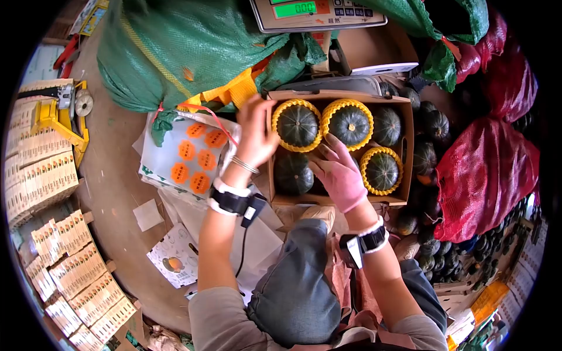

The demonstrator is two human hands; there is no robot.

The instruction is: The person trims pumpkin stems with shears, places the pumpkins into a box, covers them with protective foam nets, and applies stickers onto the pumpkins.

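A cardboard box (pixel 408 111) in front of me holds several dark green pumpkins. Three wear yellow foam nets: the upper-left pumpkin (pixel 297 125), the upper-middle pumpkin (pixel 350 125) and the lower-right pumpkin (pixel 382 171). A bare pumpkin (pixel 387 126) sits at the upper right, another bare pumpkin (pixel 294 174) at the lower left. My left hand (pixel 257 131), slightly blurred, is at the box's left edge beside the upper-left pumpkin, fingers apart. My right hand (pixel 341 175), in a pink glove, reaches over the box with spread fingers, fingertips at the upper-middle pumpkin's lower edge.
A digital scale (pixel 319 14) stands beyond the box. Green sacks (pixel 175 52) lie at upper left, above a sheet of orange stickers (pixel 193 155). Red mesh bags (pixel 489 175) and loose pumpkins (pixel 433 124) crowd the right. Stacked printed cartons (pixel 88 281) stand left, near a yellow tape dispenser (pixel 61 120).
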